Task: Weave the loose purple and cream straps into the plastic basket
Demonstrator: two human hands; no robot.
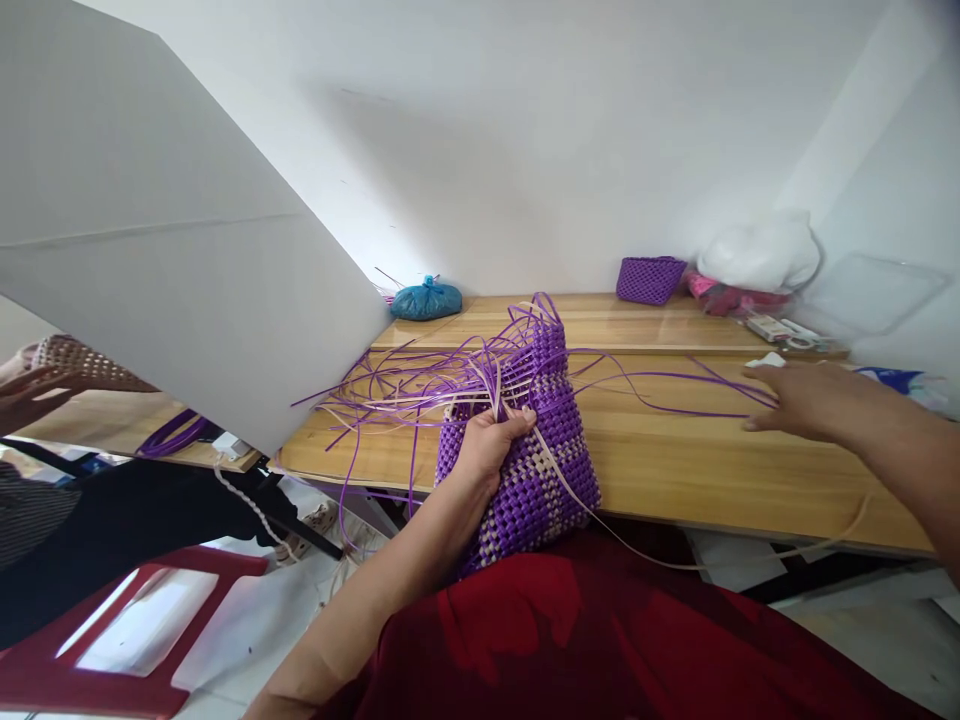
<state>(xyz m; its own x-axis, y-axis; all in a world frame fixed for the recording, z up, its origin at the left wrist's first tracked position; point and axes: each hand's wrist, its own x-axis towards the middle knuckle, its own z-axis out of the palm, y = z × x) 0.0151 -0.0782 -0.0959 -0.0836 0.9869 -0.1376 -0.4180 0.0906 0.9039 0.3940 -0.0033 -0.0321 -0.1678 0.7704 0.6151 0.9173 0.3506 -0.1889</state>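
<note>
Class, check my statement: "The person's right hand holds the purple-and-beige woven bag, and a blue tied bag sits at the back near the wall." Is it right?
Not quite. The head view shows the left hand holding the purple-and-beige woven bag; the right hand is out to the side. A blue tied bag does sit at the back near the wall.

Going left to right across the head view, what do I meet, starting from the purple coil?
Purple coil → small white block with a cord → blue bag → purple-and-beige woven basket → small purple basket → right hand.
</note>
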